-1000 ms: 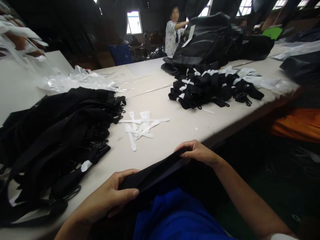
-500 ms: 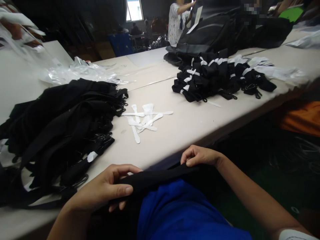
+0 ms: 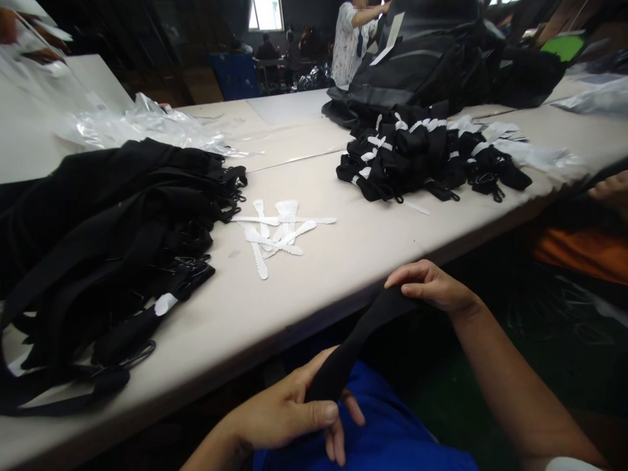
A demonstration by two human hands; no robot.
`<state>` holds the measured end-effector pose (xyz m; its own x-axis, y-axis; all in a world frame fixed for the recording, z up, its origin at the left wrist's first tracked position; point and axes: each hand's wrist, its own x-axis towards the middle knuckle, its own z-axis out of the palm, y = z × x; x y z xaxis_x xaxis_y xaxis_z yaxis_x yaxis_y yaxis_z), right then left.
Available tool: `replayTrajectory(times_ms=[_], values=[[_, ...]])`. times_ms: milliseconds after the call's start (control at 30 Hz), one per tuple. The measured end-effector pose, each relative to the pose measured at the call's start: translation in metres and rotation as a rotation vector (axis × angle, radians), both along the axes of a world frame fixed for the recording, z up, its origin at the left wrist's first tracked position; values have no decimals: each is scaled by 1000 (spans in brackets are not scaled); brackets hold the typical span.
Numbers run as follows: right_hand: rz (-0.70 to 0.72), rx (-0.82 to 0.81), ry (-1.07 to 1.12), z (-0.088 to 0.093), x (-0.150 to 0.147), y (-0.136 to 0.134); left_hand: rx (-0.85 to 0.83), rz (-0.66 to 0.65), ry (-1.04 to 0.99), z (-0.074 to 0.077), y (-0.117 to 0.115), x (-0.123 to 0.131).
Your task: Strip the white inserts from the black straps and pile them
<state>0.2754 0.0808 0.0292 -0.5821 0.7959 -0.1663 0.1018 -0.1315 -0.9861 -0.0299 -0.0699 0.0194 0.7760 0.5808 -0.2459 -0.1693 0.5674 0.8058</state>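
The left hand (image 3: 287, 405) has its grip clamped on a black strap (image 3: 360, 335), and the right hand (image 3: 436, 284) pinches it farther up. The strap, seemingly of fabric, is just outside the near edge of the worktop (image 3: 314, 281).

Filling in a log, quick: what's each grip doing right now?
Left grip: closed loosely, holding the strap.
Right grip: closed, pinching the same strap farther along.

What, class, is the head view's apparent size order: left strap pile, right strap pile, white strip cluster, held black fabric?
1. Left strap pile
2. Right strap pile
White strip cluster and held black fabric look too alike to rank.
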Motion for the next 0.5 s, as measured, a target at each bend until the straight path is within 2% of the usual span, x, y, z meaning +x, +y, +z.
replayTrajectory(times_ms=[67, 133, 233, 333, 400, 500], values=[[-50, 58, -28, 9, 13, 5, -5, 58, -62, 5, 3, 17], [-15, 148, -65, 22, 27, 10, 45, 93, -30, 13, 7, 23], [115, 303, -168, 45, 39, 12, 255, 144, 197, 22, 14, 14], [213, 382, -282, 64, 40, 9, 487, 230, 438, 20, 19, 0], [245, 415, -354, 71, 37, 6, 571, 284, 532, 17, 19, -6], [259, 439, -422, 71, 33, 2, 676, 380, 588, 16, 17, -7]])
